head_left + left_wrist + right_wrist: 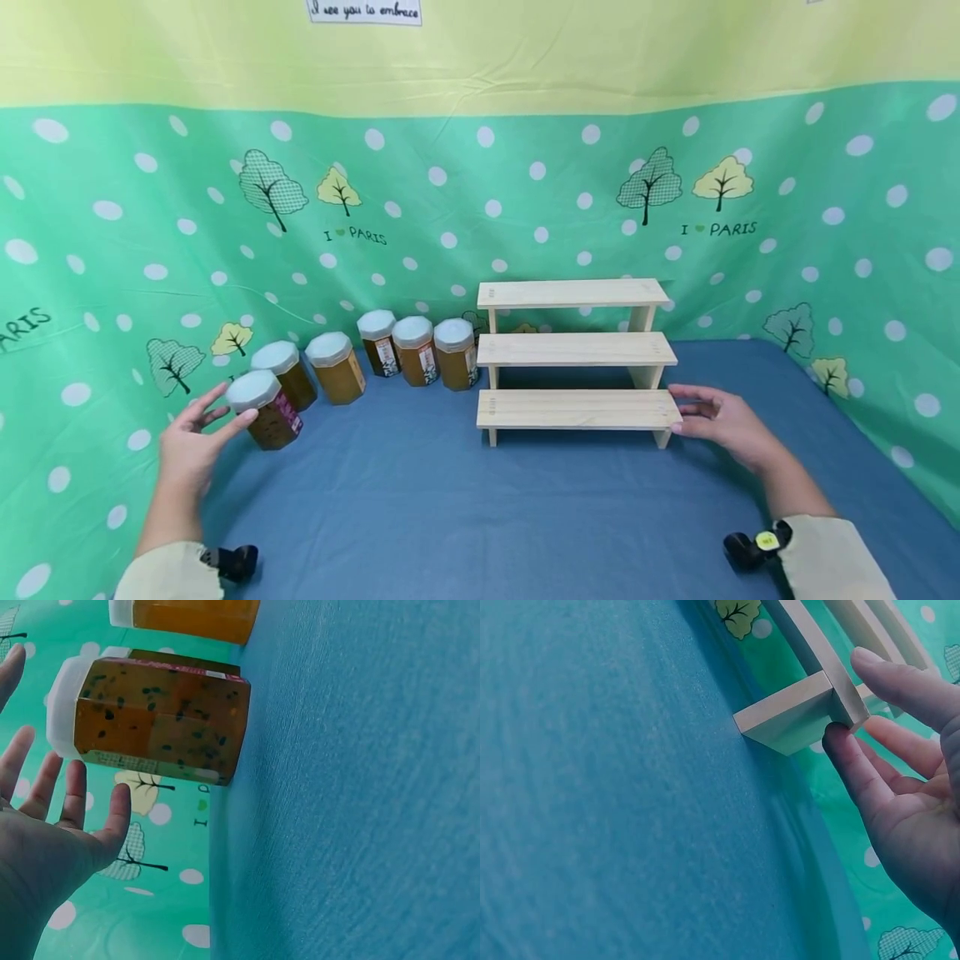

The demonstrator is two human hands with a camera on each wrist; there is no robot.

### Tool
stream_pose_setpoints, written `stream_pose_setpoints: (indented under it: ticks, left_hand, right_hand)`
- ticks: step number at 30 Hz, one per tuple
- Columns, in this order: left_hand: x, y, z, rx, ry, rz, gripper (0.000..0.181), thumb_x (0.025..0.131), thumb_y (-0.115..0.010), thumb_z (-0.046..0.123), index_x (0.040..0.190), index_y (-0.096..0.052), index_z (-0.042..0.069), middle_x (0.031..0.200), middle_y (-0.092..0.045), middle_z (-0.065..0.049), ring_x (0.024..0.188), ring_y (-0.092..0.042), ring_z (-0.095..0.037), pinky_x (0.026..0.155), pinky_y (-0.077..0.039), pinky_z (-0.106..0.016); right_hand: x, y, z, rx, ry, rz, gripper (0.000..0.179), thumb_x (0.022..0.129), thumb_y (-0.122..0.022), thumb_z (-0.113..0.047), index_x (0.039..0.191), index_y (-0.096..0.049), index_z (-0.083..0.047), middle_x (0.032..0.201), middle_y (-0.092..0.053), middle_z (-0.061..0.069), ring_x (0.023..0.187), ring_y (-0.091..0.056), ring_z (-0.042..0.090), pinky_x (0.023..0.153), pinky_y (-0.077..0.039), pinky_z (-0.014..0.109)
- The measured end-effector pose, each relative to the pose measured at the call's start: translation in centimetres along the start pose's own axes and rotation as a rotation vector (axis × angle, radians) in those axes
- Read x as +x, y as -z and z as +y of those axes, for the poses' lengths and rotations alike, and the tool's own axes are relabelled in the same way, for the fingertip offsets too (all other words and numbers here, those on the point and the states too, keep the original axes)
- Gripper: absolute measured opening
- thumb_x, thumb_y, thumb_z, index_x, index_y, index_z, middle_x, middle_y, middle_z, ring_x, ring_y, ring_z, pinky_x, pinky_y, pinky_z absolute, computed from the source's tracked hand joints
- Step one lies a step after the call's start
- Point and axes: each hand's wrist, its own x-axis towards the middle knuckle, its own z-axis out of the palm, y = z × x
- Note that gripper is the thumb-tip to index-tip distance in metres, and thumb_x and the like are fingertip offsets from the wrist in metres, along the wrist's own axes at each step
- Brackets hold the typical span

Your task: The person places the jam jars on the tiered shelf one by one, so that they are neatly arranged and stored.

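Note:
My left hand point(187, 446) is beside the nearest jar point(273, 421), its fingers spread around the lid side. In the left wrist view the same jar point(161, 724) shows amber contents with dark seeds and a white lid, and the left fingers point(116, 817) look apart from it or barely near the lid. A three-step wooden display shelf point(577, 408) stands right of centre. My right hand point(723, 425) is at the right end of its lowest step, thumb at the front corner and index finger at the back. The right wrist view shows this hand point(911, 795) bracketing the plank end point(847, 705).
Several more white-lidded jars, such as one brown jar point(337, 375), stand in a slanting row along the back left, up to the shelf. A blue cloth point(450, 517) covers the table. Behind it hangs a green dotted curtain point(525, 208).

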Motion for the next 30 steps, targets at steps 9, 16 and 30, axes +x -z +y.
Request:
stream_pose_setpoints:
  ticks: [9,16,30]
  left_hand:
    - [1.0,0.0,-0.6,0.148,0.022,-0.051,0.078,0.085,-0.077,0.032,0.151,-0.037,0.026,0.158,-0.025,-0.003,0.126,-0.04,-0.017,0.071,-0.041,-0.004]
    - [1.7,-0.2,-0.6,0.173,0.067,-0.115,0.086,0.085,-0.076,0.037,0.155,-0.027,0.029,0.163,-0.004,-0.008,0.142,-0.027,-0.036,0.089,-0.045,-0.014]
    - [2.7,-1.5,-0.3,0.139,0.092,-0.072,0.097,0.08,-0.081,0.036,0.156,-0.023,0.019,0.162,-0.009,-0.013,0.144,-0.017,-0.041,0.109,-0.028,-0.058]
  right_hand:
    - [0.5,-0.2,0.2,0.011,-0.021,0.005,0.078,0.084,-0.078,-0.021,0.143,-0.039,0.009,0.131,-0.051,0.03,0.109,-0.056,0.032,0.077,-0.054,0.027]
    - [0.8,-0.1,0.4,0.036,-0.043,-0.004,0.079,0.083,-0.079,-0.019,0.143,-0.038,0.011,0.129,-0.053,0.031,0.102,-0.06,0.017,0.078,-0.053,0.024]
    - [0.9,-0.1,0.7,0.106,-0.059,-0.015,0.08,0.084,-0.078,-0.016,0.145,-0.034,0.011,0.127,-0.054,0.031,0.095,-0.062,0.007,0.079,-0.054,0.025]
